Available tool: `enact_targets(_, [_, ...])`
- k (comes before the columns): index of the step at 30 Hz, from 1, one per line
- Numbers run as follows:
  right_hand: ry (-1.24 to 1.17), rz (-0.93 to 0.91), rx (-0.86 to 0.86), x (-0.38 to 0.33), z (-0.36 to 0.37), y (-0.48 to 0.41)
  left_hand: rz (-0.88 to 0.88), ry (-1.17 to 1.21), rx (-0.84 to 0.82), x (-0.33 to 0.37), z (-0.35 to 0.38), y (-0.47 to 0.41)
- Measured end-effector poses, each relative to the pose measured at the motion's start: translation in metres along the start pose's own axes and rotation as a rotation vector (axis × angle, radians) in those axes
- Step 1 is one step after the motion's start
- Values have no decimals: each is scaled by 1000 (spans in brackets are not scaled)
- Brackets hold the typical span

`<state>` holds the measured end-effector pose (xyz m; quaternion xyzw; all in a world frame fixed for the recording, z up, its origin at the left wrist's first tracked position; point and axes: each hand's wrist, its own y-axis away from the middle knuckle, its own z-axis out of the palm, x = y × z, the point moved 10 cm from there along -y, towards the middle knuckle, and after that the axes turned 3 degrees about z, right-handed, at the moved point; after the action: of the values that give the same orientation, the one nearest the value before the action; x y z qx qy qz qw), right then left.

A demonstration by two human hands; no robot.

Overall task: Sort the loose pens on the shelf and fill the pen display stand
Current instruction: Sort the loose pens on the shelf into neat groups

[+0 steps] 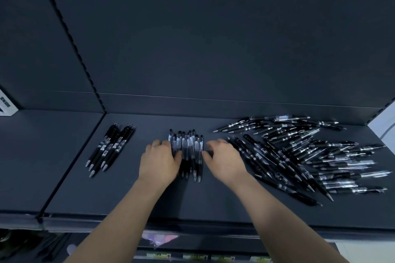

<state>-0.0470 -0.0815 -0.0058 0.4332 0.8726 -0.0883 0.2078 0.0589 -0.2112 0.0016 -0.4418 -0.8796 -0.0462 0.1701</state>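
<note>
A middle row of pens lies at the centre of the dark shelf, the barrels side by side and parallel, running from 12 toward 6 o'clock, clear sections near the top and black grips lower down. The row is blurred, so a count cannot be made.

The left hand presses against the row from 9 o'clock, palm down, fingers curled and close together with the thumb lying against the outer pens. The right hand meets it from 3 o'clock, fingers bent and narrow, fingertips touching the outermost pen. Neither hand has lifted a pen; both bracket the row between them. Bare forearms reach in from 6 o'clock.

At 9 o'clock from the row, well apart, a small bundle of black pens lies slanted, tips pointing toward 7 o'clock. At 3 o'clock, just beside the right hand, a large loose heap of pens spreads toward the shelf's right end, barrels crossing at many angles.

A dark back panel rises behind the shelf at 12 o'clock. A vertical divider seam runs up at 10 o'clock. A white label shows at the far 9 o'clock edge. Below the shelf lip at 6 o'clock, a lower level holds blurred packaging.
</note>
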Motion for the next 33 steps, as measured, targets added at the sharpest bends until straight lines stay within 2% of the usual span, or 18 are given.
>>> enact_targets(3, [39, -27, 64, 6, -21, 9, 105, -40, 72, 24, -15, 2])
enact_targets(6, [33, -32, 152, 22, -45, 23, 230, 20, 137, 60, -26, 6])
enact_targets(12, [10, 43, 285, 83, -97, 64, 442, 99, 160, 143, -23, 27])
enact_targets(20, [76, 193, 285, 190, -143, 102, 598, 142, 28, 248, 27, 47])
enact_targets(24, [95, 266, 226, 261, -166, 115, 633, 154, -82, 304, 59, 56])
enact_targets(28, [115, 268, 173, 318, -179, 118, 651, 109, -179, 351, 96, 63])
enact_targets(33, [177, 195, 116, 364, -176, 107, 637, 44, -214, 381, 130, 67])
